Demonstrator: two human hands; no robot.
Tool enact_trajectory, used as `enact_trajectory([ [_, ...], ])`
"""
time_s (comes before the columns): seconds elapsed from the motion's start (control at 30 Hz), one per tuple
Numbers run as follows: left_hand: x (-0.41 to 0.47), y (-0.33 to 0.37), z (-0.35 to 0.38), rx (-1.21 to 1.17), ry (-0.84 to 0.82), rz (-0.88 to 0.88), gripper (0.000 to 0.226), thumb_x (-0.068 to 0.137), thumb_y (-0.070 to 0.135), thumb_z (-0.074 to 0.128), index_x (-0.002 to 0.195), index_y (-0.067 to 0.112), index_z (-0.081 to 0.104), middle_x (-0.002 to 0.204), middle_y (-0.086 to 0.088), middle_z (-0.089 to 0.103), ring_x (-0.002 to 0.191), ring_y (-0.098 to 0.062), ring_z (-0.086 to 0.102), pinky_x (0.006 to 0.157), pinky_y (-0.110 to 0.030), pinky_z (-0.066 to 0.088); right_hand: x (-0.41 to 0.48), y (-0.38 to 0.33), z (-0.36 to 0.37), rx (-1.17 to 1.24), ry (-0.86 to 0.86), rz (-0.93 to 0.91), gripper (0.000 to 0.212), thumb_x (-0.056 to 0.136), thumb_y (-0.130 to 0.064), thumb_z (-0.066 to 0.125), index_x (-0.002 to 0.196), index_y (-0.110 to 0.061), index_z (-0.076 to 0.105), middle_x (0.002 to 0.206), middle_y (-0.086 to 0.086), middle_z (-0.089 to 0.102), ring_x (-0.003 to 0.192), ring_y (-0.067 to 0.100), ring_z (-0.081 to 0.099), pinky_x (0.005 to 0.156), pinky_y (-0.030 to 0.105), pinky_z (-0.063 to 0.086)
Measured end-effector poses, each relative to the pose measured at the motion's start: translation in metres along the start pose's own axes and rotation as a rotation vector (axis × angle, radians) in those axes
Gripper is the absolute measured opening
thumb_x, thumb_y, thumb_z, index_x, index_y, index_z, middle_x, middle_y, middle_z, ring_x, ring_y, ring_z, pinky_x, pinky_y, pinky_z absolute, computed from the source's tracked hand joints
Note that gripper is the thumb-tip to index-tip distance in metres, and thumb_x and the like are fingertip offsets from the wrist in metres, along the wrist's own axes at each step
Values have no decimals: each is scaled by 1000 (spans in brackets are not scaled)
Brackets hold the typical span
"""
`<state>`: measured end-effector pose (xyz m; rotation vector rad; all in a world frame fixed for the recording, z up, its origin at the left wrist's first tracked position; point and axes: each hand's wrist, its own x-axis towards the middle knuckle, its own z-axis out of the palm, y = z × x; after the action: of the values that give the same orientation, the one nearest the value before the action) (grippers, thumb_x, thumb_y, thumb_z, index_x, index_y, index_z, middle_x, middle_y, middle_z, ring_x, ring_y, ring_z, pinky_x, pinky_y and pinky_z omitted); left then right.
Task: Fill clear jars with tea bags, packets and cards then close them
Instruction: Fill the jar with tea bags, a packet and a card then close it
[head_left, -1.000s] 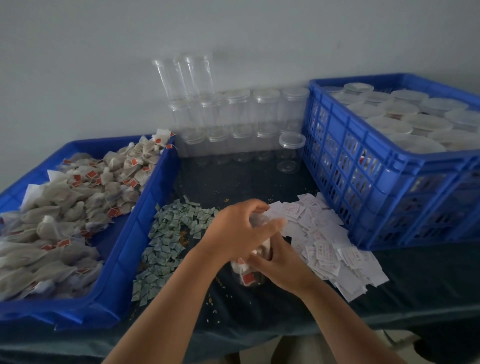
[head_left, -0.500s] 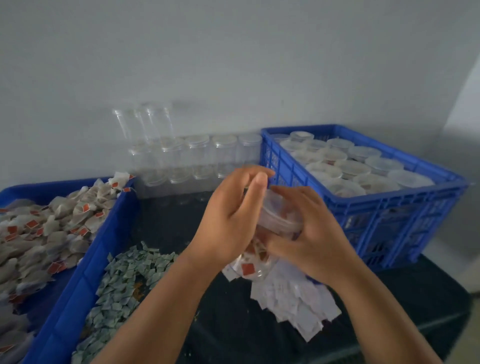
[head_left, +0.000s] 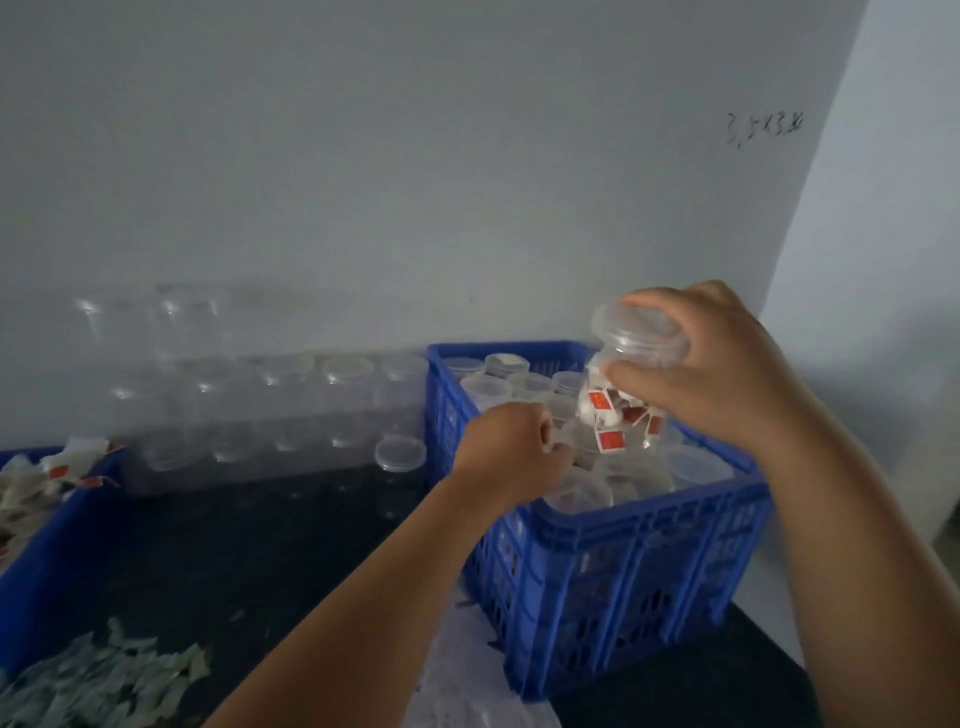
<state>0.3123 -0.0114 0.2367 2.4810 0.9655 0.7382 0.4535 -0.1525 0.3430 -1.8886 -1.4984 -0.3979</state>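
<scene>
While the filled jar (head_left: 621, 415) is gripped around its lid (head_left: 631, 332) by the right hand (head_left: 727, 374) above the blue crate (head_left: 623, 561), it is judged finished: red-tagged tea bags are visible inside and the lid is on. The left hand (head_left: 511, 452) is curled over the closed jars (head_left: 485, 387) in the crate; whether anything is grasped by it cannot be told. Only placement in the crate is judged to remain for this jar. Stacked empty jars (head_left: 291, 405) along the wall are yet to be filled, and loose tea bags (head_left: 26, 480) and green packets (head_left: 104, 680) are left unpacked.
</scene>
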Motion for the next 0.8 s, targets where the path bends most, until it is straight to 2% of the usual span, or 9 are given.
enact_trajectory([
  [0.1,9,-5,19,-149,-29,-16,35,84,36,67,65,24,39,59,10,43,57,-10,39,56,-33,38,36,18,3,1,-5,54,68,82,-52,81,146,-42,59,130,-3,45,113,17,52,95,33,38],
  [0.17,15,-14,26,-164,-38,-13,39,85,32,68,63,23,37,53,11,40,53,-9,34,54,-32,36,66,28,14,-10,7,75,68,83,-50,82,146,-39,60,132,1,46,113,20,54,96,32,38],
  [0.27,18,-22,31,-164,-36,15,41,88,29,67,62,22,36,51,12,42,50,-9,37,52,-29,34,117,37,44,-27,17,112,68,85,-48,82,147,-31,60,142,10,48,120,28,59,99,34,43],
  [0.37,19,-22,33,-157,-12,45,40,89,27,66,62,20,38,52,9,42,53,-10,39,52,-27,32,160,48,86,-58,-33,129,74,85,-45,84,151,-27,57,146,12,46,124,33,59,104,40,48],
  [0.5,18,-22,34,-173,43,93,42,90,22,65,60,19,36,51,4,39,54,-15,37,56,-23,26,200,68,142,-75,-85,148,78,84,-39,88,152,-23,55,148,12,44,123,35,61,104,42,51],
  [0.6,16,-20,33,-233,61,127,43,85,26,60,58,20,28,45,11,43,49,-15,33,58,-21,22,213,83,179,-75,-86,145,77,87,-36,87,154,-23,51,150,12,42,119,37,63,101,45,54],
  [0.67,15,-20,32,-262,78,159,40,80,33,56,57,22,26,45,12,41,47,-12,31,61,-23,24,216,92,204,-87,-97,136,76,89,-33,86,154,-24,48,151,13,39,118,40,63,98,46,54],
  [0.8,17,-25,37,-282,139,202,48,83,23,65,58,22,24,47,4,28,49,-13,30,75,-33,38,216,109,241,-138,-178,194,79,93,-33,83,158,-26,39,153,18,35,122,44,62,100,47,53],
])
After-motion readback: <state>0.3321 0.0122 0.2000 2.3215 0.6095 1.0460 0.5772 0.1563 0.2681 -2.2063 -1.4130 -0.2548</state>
